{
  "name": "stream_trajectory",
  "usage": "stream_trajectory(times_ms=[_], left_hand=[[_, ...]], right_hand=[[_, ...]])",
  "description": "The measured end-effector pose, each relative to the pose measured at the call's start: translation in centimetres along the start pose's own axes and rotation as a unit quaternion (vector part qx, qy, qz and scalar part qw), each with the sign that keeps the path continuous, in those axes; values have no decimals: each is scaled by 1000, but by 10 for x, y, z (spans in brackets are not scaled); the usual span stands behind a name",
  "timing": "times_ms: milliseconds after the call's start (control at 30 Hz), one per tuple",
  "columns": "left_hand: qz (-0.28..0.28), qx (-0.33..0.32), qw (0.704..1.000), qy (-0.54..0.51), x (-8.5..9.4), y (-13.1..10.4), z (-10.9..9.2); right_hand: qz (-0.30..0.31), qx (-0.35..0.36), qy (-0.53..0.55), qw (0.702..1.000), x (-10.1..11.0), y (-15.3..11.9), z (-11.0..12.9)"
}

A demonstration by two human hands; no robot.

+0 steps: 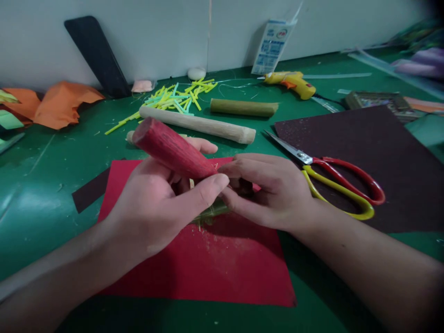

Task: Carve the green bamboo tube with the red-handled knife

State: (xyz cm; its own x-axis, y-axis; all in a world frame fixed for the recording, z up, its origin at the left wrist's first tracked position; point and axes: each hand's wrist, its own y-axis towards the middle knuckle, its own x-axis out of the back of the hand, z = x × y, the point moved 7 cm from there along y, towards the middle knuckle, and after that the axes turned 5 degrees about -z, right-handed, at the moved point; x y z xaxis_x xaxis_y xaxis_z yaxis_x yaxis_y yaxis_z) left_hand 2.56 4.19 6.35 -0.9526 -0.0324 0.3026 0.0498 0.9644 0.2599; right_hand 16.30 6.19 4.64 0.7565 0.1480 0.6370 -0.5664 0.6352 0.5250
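A red stick (173, 148) with a rough, wood-like surface rests tilted in my left hand (163, 199), its thick end up and to the left. The left thumb presses on its lower end. My right hand (270, 189) pinches at that same lower end, its fingertips touching the left thumb; what lies between them is partly hidden. Below both hands, a greenish strip (213, 211) and small shavings lie on a red sheet (208, 273).
Scissors (307, 159) lie on a dark sheet (347, 134) at the right. Behind the hands are a pale stick (197, 124), an olive stick (244, 107), yellow-green strips (176, 97) and a yellow glue gun (293, 83). Orange material (64, 104) is at the left.
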Motion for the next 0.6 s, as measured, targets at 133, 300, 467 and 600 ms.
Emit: stream_trajectory(times_ms=[133, 300, 467, 600], left_hand=[[-55, 24, 998, -14, 7, 0, -2], [-71, 18, 996, -54, 10, -1, -1], [-75, -81, 993, 44, 12, -5, -13], [-71, -139, 978, 142, 11, -10, -19]], right_hand=[[-17, -26, 48, 998, 3, -1, -5], [-24, 25, 62, 997, 3, 1, 0], [-19, -11, 6, 1000, -1, 2, 0], [-10, -6, -8, 1000, -3, 0, 4]])
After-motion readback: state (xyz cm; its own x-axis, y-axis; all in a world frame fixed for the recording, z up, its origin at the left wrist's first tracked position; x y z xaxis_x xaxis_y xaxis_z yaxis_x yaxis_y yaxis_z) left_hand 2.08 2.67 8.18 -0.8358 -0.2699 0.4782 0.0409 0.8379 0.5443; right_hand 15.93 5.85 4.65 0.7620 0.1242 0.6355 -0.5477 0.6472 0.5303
